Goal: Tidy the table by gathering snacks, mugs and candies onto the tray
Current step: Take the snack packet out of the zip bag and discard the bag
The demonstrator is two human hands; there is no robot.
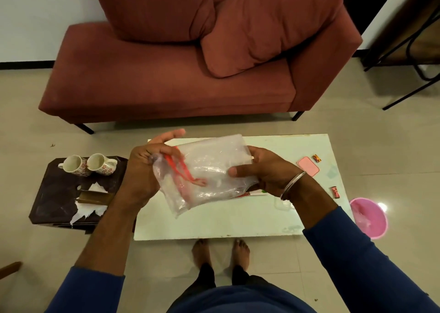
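Both my hands hold a clear plastic bag (209,170) with red handles above the white low table (238,222). My left hand (147,167) grips its left end near the handles; my right hand (259,170) pinches its right side. Two white mugs (73,165) (101,164) with red flower print stand on a dark tray (54,200) to the left of the table, beside torn white paper and a brown packet (95,198). Two wrapped candies (317,158) (335,191) and a pink flat packet (308,167) lie on the table's right part. A red-edged snack wrapper (250,193) peeks out under the bag.
A rust-red sofa (178,81) with cushions stands behind the table. A pink bucket (369,217) sits on the floor at the table's right end. Black metal furniture legs (404,50) are at the far right. My bare feet (221,253) are at the table's near edge.
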